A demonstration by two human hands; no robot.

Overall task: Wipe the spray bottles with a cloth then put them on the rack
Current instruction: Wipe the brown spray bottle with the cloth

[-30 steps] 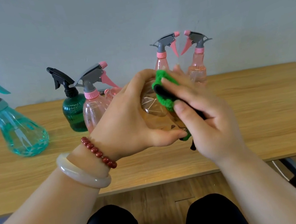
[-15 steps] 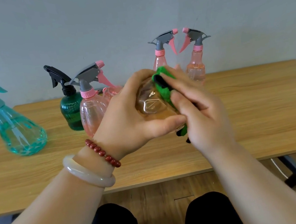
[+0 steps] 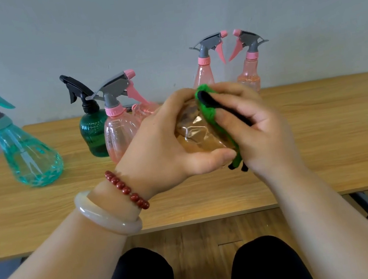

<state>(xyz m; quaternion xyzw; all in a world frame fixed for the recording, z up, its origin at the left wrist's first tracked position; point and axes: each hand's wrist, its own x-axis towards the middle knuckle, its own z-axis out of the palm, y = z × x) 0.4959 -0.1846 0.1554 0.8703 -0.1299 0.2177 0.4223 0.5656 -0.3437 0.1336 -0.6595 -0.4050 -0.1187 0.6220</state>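
The person's left hand [image 3: 155, 148] grips a clear pink spray bottle [image 3: 199, 134] above the worktop [image 3: 332, 129], its base turned toward the camera, with the fingers [image 3: 172, 102] curled over the top and the thumb under the lower edge. The right hand [image 3: 263, 132] holds a green cloth [image 3: 207, 112] with black edging, pinched in its curled fingers and pressed against the bottle's right side. On the worktop behind stand a teal spray bottle [image 3: 28, 157] at far left, a dark green spray bottle [image 3: 93, 133] with a black trigger, and a pink spray bottle [image 3: 118, 135] just beside it. Two more pink bottles [image 3: 204, 74] stand at the back near the wall, nozzles facing each other. The left wrist wears a red bead bracelet [image 3: 126, 189] and a pale bangle [image 3: 104, 218].
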